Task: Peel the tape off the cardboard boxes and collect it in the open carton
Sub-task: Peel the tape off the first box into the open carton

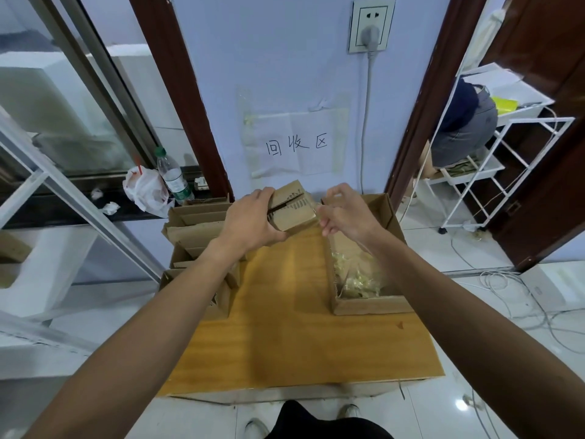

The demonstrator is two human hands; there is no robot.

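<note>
A pale lilac wall stands behind, bearing a white paper sign with handwritten characters and a white wall socket with a grey plug in it, between dark brown door frames. In front of it is a yellow-orange wooden worktop.

Above the worktop's far end, the left hand grips a small brown cardboard box from its left side, with the fingers curled over the top edge and the thumb underneath. The box is held off the worktop, tilted, with a dark slit across its upper face.

The right hand is at the box's right edge. Its thumb and fingertips pinch a thin strip of clear tape, which is faint and blurred there.

Just under the right forearm, on the right side of the worktop, sits a long open brown carton holding a heap of crumpled yellowish tape.

On the left edge of the worktop is a row of more brown cardboard boxes, packed side by side. Beyond them a clear plastic bottle with a green cap stands on a dark ledge beside a crumpled white plastic bag.
</note>
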